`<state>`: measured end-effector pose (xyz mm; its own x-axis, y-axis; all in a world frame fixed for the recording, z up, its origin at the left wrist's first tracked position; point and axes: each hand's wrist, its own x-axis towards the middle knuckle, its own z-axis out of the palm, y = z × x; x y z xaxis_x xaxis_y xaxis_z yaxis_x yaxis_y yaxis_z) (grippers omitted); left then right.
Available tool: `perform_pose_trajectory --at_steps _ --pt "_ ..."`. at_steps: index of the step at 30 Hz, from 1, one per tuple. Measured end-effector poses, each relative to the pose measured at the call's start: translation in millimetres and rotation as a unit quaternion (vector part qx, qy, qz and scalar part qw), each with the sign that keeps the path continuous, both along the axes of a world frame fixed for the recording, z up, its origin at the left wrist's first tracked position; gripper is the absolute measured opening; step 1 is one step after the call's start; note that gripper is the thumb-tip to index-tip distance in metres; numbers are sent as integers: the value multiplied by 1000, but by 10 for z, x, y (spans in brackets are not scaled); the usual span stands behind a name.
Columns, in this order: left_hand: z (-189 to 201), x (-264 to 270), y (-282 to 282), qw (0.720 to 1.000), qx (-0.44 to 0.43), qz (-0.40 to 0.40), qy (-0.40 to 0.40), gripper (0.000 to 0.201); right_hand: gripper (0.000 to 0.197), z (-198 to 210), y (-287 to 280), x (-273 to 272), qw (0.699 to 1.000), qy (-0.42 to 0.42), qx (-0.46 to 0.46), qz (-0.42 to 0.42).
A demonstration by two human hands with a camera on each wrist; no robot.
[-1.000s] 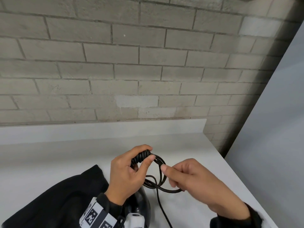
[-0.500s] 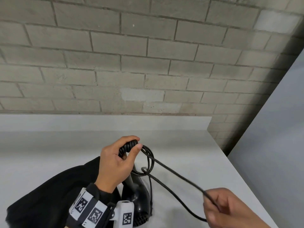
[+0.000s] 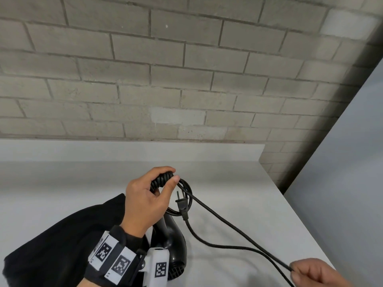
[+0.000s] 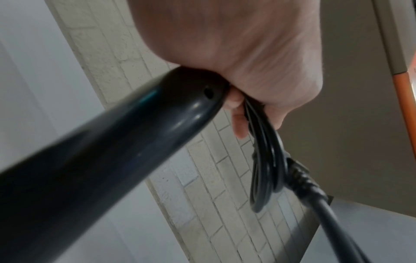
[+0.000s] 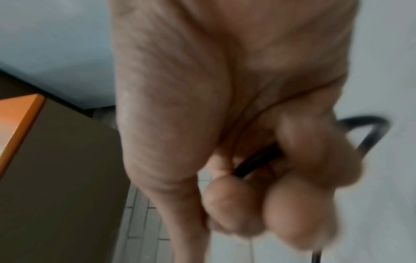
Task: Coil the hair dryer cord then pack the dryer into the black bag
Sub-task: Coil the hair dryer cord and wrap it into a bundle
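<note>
Black cord (image 3: 219, 219) runs taut from loops the left hand (image 3: 145, 201) clamps atop the dryer (image 3: 174, 243), beside the black bag (image 3: 62, 241) on the table (image 3: 238, 193), to the pinching right hand (image 3: 315, 273), keeping tension for winding.

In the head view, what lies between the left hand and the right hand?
Only the cord, stretched from the coil the left hand grips to the right hand's pinch. The plug hangs near the left hand, above white countertop.

white table (image 3: 238, 183), black bag (image 3: 51, 245) on it
</note>
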<state>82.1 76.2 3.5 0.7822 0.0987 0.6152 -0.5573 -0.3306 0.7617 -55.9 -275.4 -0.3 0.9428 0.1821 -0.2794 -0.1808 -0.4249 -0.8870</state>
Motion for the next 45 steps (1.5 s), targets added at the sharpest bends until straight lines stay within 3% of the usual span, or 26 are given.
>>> perform_pose_trajectory --at_steps 3,4,8,10,12,14,16,18,24,26,28,31,34,39,45 --pt "3 -16 21 1000 -4 2 1 28 48 -62 70 -54 971 22 159 -178" --pt "0 -20 20 1000 -2 3 1 28 43 -78 116 -57 960 16 171 -219" --pt "-13 -29 -11 1000 6 10 4 30 36 -242 219 33 940 -90 -32 -327" --pt "-8 -32 -27 1000 11 14 6 31 20 -303 285 114 897 -138 -133 -397" --pt "-3 -36 -39 1000 13 18 7 31 34 -361 388 192 865 -189 -188 -425" --pt "4 -42 -52 1000 22 21 2 31 41 -336 605 240 858 -282 -172 -394" --pt "14 -52 -63 999 27 19 -4 30 27 -200 911 256 858 -385 -145 -307" --pt "17 -59 -63 999 29 13 -8 29 29 -128 1155 284 858 -439 -168 -207" --pt "17 -79 -103 998 57 3 -22 25 46 -81 1640 436 905 -334 -265 -13" --pt "19 -73 -115 997 73 10 -26 24 50 -90 1684 485 892 -344 -291 29" --pt "21 -58 -88 996 83 20 -26 24 44 30 1686 548 876 -355 -324 38" --pt "17 -47 -30 996 86 15 -34 26 15 267 1547 554 836 -465 -290 32" --pt "16 -57 -43 995 78 -24 -57 28 16 565 1427 584 807 -530 -255 55" --pt "35 -95 -85 986 60 -112 -103 30 14 914 1403 754 829 -526 -181 61" --pt "58 -112 -87 976 47 -171 -124 33 10 1007 1492 938 851 -516 -92 36"
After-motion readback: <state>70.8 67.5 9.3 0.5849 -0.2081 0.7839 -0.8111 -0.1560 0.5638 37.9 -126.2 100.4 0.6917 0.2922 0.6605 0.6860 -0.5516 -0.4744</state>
